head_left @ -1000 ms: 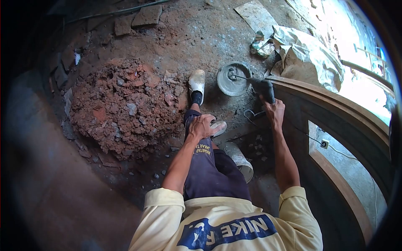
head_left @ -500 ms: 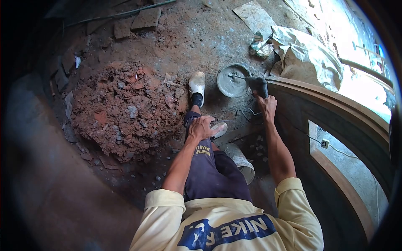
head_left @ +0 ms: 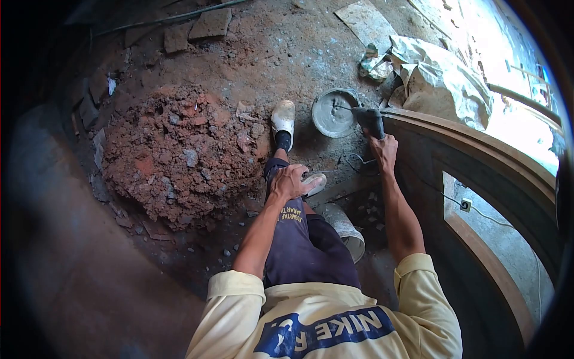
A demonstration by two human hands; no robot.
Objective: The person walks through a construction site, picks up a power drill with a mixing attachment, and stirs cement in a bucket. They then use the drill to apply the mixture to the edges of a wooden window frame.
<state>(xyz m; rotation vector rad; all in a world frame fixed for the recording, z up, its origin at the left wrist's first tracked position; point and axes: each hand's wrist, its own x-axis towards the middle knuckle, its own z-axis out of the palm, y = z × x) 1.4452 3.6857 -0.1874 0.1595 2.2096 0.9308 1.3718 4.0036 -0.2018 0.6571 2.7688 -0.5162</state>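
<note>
My right hand (head_left: 384, 151) is closed round the grip of a dark power drill (head_left: 369, 119). The drill's thin mixing rod reaches left into a small grey bucket (head_left: 332, 113) of grey paste on the dirt floor. Spread flat, my left hand (head_left: 287, 182) rests on my left knee, over dark blue shorts (head_left: 302, 245). My left foot in a white shoe (head_left: 282, 118) stands just left of the bucket. A second white shoe (head_left: 313, 182) peeks out beside my left hand.
A big heap of red brick rubble (head_left: 179, 152) lies left of my leg. A curved dark wooden frame (head_left: 478, 161) runs along the right. Crumpled sacks (head_left: 439, 78) lie behind the bucket, and a grey pipe piece (head_left: 344, 230) lies by my thigh. Loose bricks (head_left: 206, 25) sit at the top.
My right arm has stretched forward, carrying the drill a little up and left toward the bucket. My left hand has stayed on the knee.
</note>
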